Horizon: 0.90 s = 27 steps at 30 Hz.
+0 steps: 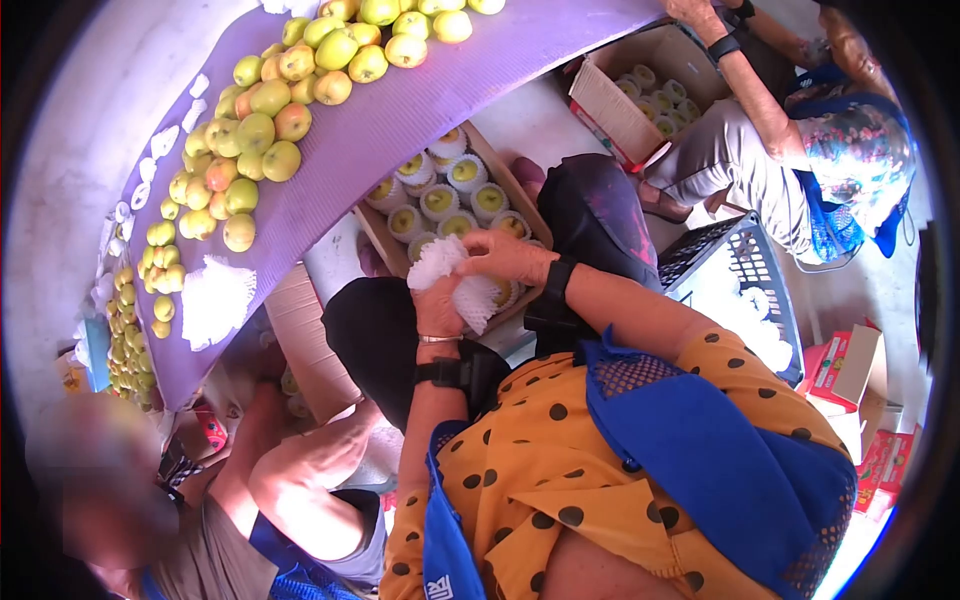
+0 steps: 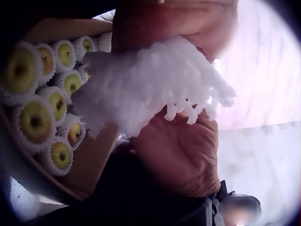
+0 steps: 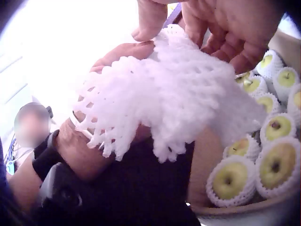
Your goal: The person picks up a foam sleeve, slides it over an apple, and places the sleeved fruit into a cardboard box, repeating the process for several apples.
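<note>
White foam nets (image 1: 438, 260) (image 2: 136, 87) (image 3: 188, 94) are bunched between the two hands above a box of apples. The left hand (image 1: 438, 308) (image 2: 178, 153) (image 3: 120, 56) holds the bunch from below, its palm turned up and its fingers mostly covered by the foam. From above, the right hand (image 1: 508, 258) (image 2: 174, 23) (image 3: 225, 33) pinches the top of the foam between thumb and fingers. Net-wrapped apples (image 1: 440, 202) (image 2: 35, 121) (image 3: 230, 179) sit in rows in the cardboard box (image 1: 535, 222) (image 2: 94, 162), right beside the hands.
Bare apples (image 1: 255, 130) lie heaped on a purple mat (image 1: 400, 105), with loose foam (image 1: 217, 300) near its edge. A black crate (image 1: 755, 250) holds white foam at the right. People sit at upper right and lower left, near another apple box (image 1: 610, 90).
</note>
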Tool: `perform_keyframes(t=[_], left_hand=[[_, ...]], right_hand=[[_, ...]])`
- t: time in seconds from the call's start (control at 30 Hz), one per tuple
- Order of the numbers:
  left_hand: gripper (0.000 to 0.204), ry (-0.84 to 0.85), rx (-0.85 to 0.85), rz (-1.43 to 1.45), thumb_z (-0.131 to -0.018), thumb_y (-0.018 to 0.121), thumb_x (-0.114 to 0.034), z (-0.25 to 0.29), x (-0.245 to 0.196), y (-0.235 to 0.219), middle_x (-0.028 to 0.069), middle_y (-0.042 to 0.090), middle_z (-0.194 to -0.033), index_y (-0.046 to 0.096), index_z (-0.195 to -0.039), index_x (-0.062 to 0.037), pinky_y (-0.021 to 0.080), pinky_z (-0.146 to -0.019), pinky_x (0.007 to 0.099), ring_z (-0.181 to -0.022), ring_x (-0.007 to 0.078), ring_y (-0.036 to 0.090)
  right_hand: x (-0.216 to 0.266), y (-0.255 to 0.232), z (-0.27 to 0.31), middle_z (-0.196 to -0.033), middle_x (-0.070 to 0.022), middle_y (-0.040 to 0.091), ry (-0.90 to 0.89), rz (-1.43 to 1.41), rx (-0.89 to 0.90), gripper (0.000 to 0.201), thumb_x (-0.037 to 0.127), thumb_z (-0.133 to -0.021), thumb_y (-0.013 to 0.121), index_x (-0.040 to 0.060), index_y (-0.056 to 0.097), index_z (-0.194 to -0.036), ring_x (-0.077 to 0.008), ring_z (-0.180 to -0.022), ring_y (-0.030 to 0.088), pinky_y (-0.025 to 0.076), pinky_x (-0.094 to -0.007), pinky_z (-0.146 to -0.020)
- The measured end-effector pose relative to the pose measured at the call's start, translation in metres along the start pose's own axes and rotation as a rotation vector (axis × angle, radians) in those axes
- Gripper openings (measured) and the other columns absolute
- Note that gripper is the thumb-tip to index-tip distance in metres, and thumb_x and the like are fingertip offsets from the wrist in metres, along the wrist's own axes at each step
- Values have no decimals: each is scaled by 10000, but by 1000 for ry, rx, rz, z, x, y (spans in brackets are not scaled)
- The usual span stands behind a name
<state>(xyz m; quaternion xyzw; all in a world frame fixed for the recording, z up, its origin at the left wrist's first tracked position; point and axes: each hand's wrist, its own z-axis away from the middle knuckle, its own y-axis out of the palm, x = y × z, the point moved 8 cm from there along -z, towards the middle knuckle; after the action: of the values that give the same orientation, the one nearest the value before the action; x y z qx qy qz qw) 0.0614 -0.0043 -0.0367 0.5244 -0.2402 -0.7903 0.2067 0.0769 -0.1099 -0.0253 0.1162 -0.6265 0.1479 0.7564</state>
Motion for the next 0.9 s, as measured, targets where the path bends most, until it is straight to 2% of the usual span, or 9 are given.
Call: perform_keyframes(t=[0.17,0.27,0.43,0.5,0.53,0.6,0.73,0.8,0.9], left_hand=[[417,-20,-18,24,-688,515,104,5,0,11,88,547,-1004,484,-1092,6,451,-792,336,-908,207,546],[473,144,19,106,-678,510,112,11,-18,28,95,523,-1041,447,-1133,-4,435,-824,343,-958,215,520],[510,-172,146,224,-678,562,42,9,8,33,88,504,-1074,421,-1161,-40,398,-878,358,-987,233,501],[502,-207,152,228,-680,570,25,8,13,32,85,507,-1067,426,-1156,-41,399,-877,359,-984,234,503],[494,-240,157,231,-682,577,8,8,16,32,82,510,-1060,430,-1152,-43,399,-876,360,-981,235,506],[474,-237,168,254,-691,568,8,8,14,35,82,517,-1046,437,-1144,-39,403,-871,360,-974,235,510],[426,-175,94,247,-712,539,10,3,12,21,81,535,-1003,454,-1127,-36,422,-845,352,-951,236,527],[412,-197,62,261,-715,537,7,-5,17,6,79,537,-998,463,-1118,-35,430,-831,343,-933,231,533],[393,-165,-43,187,-716,540,0,-8,25,-11,72,542,-992,480,-1103,-33,441,-808,325,-896,215,542]], right_hand=[[-14,-5,-2,-737,11,517,99,-183,-102,145,129,-755,574,2,558,-824,-71,-694,464,393,-218,-625],[-9,-10,1,-715,-7,533,19,-152,-198,151,116,-739,574,-16,560,-810,-62,-682,461,393,-218,-609],[-3,-10,-3,-686,-57,559,-91,-145,-258,135,87,-725,566,-25,565,-799,-121,-659,512,412,-260,-613],[16,-14,4,-786,-105,572,-297,198,-382,127,99,-736,559,-8,581,-802,-240,-710,541,424,-306,-656],[13,-15,3,-786,-105,572,-297,202,-382,127,99,-736,559,-8,581,-802,-240,-710,541,424,-306,-656],[32,-9,8,-960,-143,515,-518,576,-394,158,102,-764,534,16,561,-894,-261,-863,508,399,-306,-743],[35,-10,6,-1033,-132,519,-428,706,-466,413,197,-745,583,24,481,-1106,-296,-905,510,402,-334,-789],[-8,-2,-5,-1014,-123,521,-23,-333,-189,619,260,-731,619,-16,333,-1206,-214,-962,497,382,-316,-838],[10,14,-5,-1029,-120,510,-25,-162,-14,698,270,-695,662,-49,298,-1197,-155,-989,466,372,-296,-858]])
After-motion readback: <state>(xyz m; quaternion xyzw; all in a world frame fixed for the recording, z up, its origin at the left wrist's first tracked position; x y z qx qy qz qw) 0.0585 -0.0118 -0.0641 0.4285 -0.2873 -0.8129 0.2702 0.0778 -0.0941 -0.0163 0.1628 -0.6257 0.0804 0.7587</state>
